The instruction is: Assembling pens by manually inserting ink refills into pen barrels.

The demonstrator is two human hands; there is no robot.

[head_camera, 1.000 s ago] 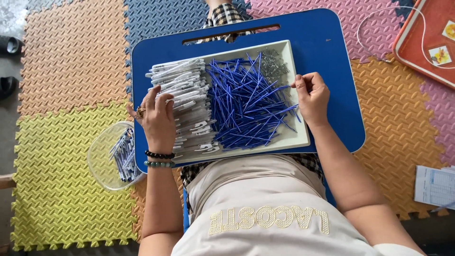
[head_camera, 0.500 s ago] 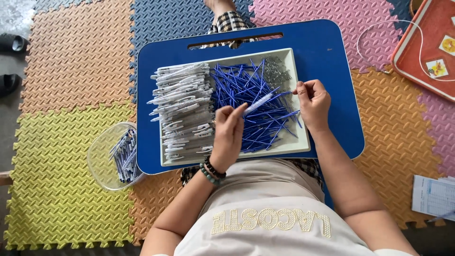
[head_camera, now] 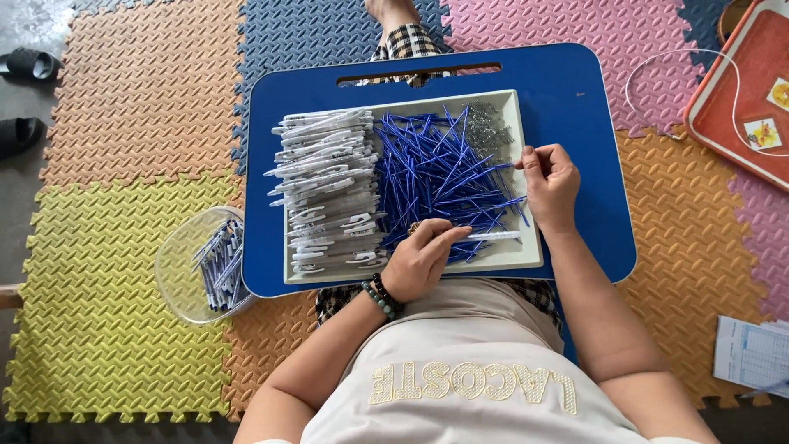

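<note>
Two hands work over a shallow white rectangular tray resting on a blue plastic lap bench. Left hand: fingers pinch a white pen barrel lying at the tray's near edge, just beside the heap of thin blue ink refills. Right hand: fingertips pressed together on something too small to identify. Stacked white pen barrels fill the tray's left side; small metal springs lie in the far right corner. Clear plastic bowl of pens sits on the foam floor mat.
</note>
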